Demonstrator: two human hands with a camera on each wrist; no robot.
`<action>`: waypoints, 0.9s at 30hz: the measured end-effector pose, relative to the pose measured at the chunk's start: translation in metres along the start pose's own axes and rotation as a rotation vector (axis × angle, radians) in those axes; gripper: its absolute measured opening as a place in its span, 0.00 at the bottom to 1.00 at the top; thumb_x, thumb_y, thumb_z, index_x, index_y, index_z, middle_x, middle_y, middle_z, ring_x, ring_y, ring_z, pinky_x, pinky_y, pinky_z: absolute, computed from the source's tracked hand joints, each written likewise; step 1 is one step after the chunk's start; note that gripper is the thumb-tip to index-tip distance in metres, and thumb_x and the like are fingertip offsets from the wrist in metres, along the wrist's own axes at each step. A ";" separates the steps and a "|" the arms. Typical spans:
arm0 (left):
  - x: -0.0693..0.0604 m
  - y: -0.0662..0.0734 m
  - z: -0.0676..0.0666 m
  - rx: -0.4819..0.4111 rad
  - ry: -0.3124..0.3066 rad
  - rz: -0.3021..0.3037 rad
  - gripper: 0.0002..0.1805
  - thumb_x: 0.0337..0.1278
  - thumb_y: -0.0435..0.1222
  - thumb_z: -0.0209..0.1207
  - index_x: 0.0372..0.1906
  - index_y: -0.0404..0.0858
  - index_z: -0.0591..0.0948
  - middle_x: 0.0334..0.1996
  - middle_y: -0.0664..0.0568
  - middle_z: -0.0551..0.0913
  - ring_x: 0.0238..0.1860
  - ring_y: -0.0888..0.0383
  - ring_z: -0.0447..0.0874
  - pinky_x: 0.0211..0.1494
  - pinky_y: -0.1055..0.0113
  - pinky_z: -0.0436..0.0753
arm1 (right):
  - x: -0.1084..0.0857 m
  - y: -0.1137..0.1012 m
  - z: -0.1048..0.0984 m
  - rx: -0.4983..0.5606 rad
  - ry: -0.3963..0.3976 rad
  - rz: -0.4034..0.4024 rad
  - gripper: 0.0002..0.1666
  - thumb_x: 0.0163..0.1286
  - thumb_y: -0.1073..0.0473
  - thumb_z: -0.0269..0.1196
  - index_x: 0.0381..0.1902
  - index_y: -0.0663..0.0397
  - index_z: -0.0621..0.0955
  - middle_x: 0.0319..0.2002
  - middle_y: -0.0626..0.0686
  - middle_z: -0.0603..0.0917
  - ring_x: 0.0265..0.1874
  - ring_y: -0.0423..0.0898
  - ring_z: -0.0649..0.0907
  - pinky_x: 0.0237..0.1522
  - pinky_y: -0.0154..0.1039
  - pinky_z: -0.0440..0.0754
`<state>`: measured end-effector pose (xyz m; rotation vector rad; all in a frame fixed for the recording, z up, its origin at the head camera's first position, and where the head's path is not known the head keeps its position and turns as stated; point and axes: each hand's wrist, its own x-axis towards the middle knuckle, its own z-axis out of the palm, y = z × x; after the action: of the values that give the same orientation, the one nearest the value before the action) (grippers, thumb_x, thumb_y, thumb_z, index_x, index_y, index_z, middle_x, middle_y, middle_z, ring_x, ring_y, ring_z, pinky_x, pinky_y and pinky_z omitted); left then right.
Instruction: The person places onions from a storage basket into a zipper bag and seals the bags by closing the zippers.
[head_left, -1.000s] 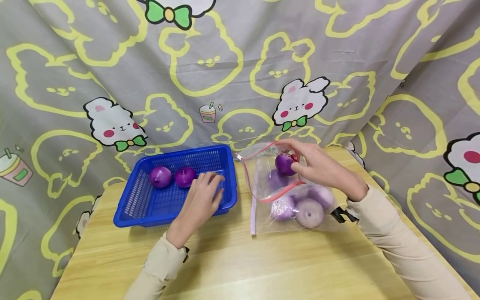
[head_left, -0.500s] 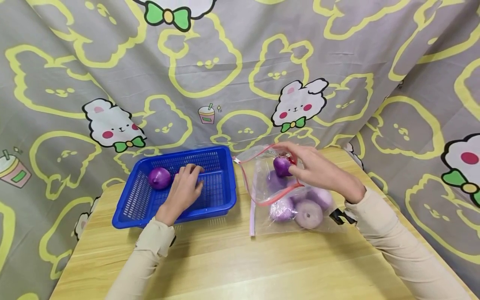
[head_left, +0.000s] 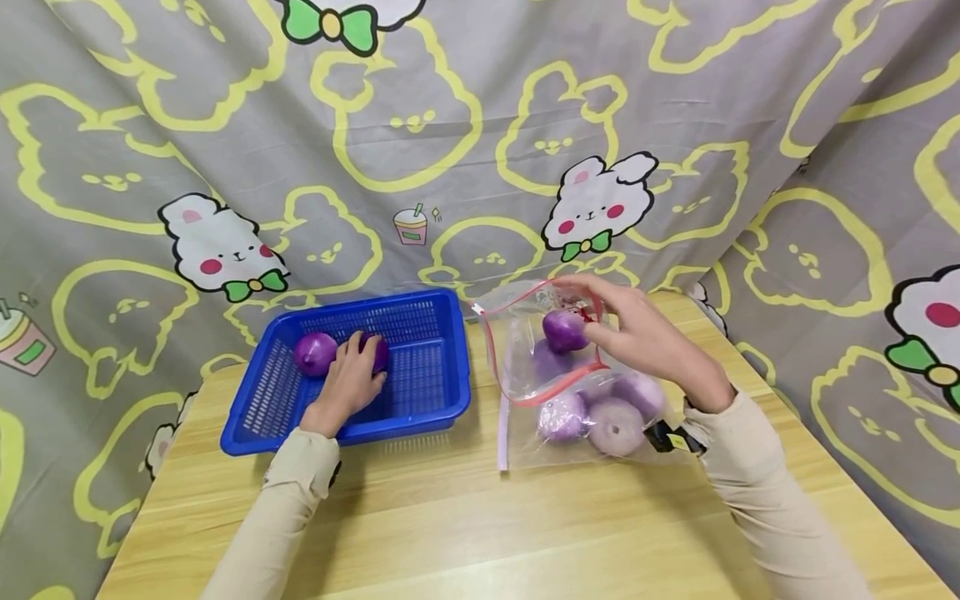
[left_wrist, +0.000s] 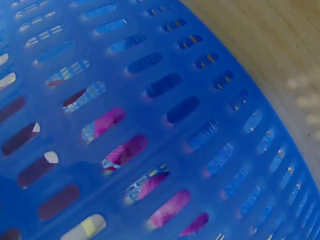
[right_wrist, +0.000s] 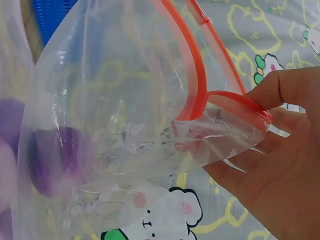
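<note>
In the head view, my left hand [head_left: 347,381] reaches into the blue basket [head_left: 441,398], its fingers curled over a red onion [head_left: 382,354]. Another red onion [head_left: 315,354] lies just left of it. Through the slots of the basket wall [left_wrist: 165,117], the left wrist view shows patches of purple; that hand is hidden there. My right hand [head_left: 651,337] pinches the red-edged mouth of a clear zip bag [right_wrist: 120,100] and holds it open. Inside the bag, one dark red onion [head_left: 564,332] sits near the mouth, with several paler-looking onions [head_left: 617,427] lower down.
A light wooden table [head_left: 480,525] carries the basket on the left and the bag on the right, with a narrow gap between. Behind and beside it hangs a grey patterned curtain [head_left: 480,125].
My left hand has moved left and down from over the basket's right part onto the right-hand onion. The right hand keeps its hold on the bag's mouth, almost unmoved.
</note>
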<state>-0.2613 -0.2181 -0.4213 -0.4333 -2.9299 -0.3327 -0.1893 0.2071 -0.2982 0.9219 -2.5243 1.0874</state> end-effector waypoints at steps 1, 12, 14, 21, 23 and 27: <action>0.000 -0.001 0.000 0.000 -0.025 -0.018 0.34 0.60 0.34 0.64 0.69 0.29 0.66 0.68 0.24 0.59 0.65 0.23 0.61 0.55 0.29 0.71 | -0.001 0.000 0.000 0.008 0.005 0.002 0.38 0.63 0.74 0.56 0.71 0.45 0.71 0.62 0.51 0.80 0.43 0.46 0.77 0.37 0.39 0.71; 0.001 -0.001 0.002 0.048 -0.012 -0.129 0.32 0.61 0.36 0.63 0.66 0.27 0.67 0.59 0.27 0.66 0.56 0.26 0.68 0.53 0.30 0.71 | -0.014 0.005 0.004 0.007 0.104 0.010 0.43 0.59 0.77 0.57 0.70 0.39 0.72 0.52 0.45 0.82 0.31 0.40 0.72 0.29 0.35 0.69; 0.002 0.000 0.003 0.046 -0.005 -0.120 0.31 0.59 0.36 0.64 0.64 0.26 0.70 0.56 0.27 0.67 0.53 0.27 0.70 0.50 0.32 0.74 | -0.018 0.007 0.007 0.017 0.119 0.004 0.43 0.59 0.77 0.58 0.70 0.40 0.72 0.53 0.45 0.82 0.31 0.39 0.73 0.29 0.34 0.69; 0.004 -0.003 0.002 0.027 0.017 -0.092 0.33 0.54 0.35 0.69 0.62 0.26 0.71 0.56 0.24 0.72 0.53 0.27 0.70 0.49 0.34 0.77 | -0.025 0.011 0.012 0.071 0.156 -0.010 0.45 0.58 0.80 0.58 0.71 0.42 0.72 0.62 0.48 0.80 0.33 0.40 0.74 0.31 0.33 0.70; 0.004 -0.005 0.000 0.027 0.023 -0.091 0.33 0.53 0.34 0.70 0.62 0.26 0.72 0.56 0.24 0.74 0.52 0.25 0.72 0.49 0.34 0.76 | -0.023 0.010 0.011 0.074 0.157 -0.012 0.45 0.58 0.79 0.57 0.71 0.41 0.71 0.63 0.47 0.79 0.33 0.40 0.73 0.30 0.33 0.70; 0.004 -0.003 -0.003 -0.049 -0.013 -0.096 0.33 0.53 0.34 0.70 0.61 0.25 0.72 0.55 0.24 0.75 0.51 0.25 0.75 0.52 0.33 0.75 | -0.025 0.009 0.009 0.075 0.156 -0.010 0.47 0.57 0.79 0.56 0.71 0.38 0.71 0.63 0.45 0.79 0.33 0.40 0.74 0.27 0.33 0.69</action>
<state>-0.2659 -0.2210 -0.4181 -0.3028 -2.9664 -0.4169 -0.1758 0.2170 -0.3206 0.8328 -2.3653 1.2082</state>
